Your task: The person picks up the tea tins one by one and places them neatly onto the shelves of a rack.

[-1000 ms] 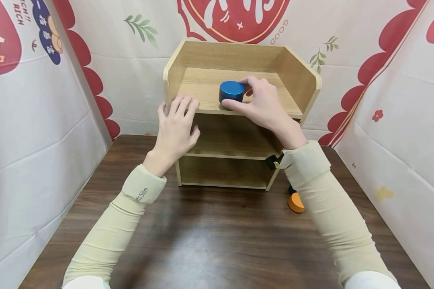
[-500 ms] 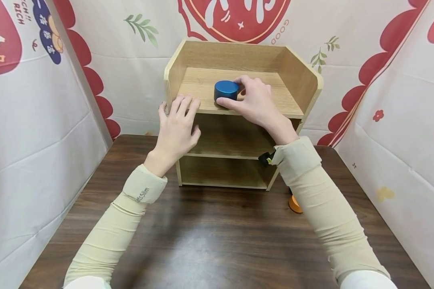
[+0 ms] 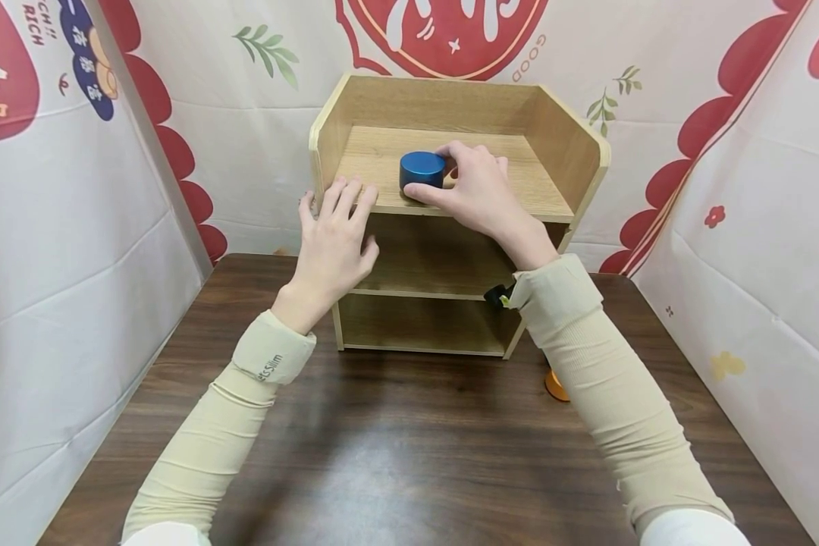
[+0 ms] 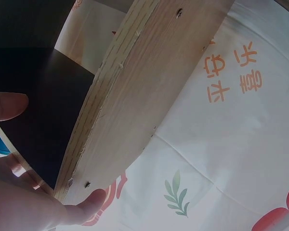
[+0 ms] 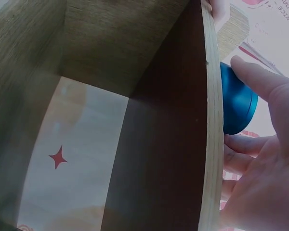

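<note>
A short, metallic blue cylinder [image 3: 421,173] sits near the front edge of the top tier of a small wooden shelf [image 3: 444,106]. My right hand [image 3: 478,186] holds it from the right, thumb at the front and fingers behind; in the right wrist view, the cylinder [image 5: 237,100] meets the board's surface. My left hand [image 3: 331,243] rests with spread fingers on the shelf's front left corner. Its thumb hangs below the top board, as the left wrist view shows, and one finger lies outside the side panel [image 4: 130,110].
Two lower tiers [image 3: 423,322] open toward me under the top one. An orange round object [image 3: 556,387] stands on the dark wooden table [image 3: 382,440] right of the shelf, partly behind my right sleeve. Printed white cloth [image 3: 246,152] hangs behind and at both sides.
My right hand and the blue cylinder have shifted left along the top tier, more slowly in the last half second. The left hand stays in place.
</note>
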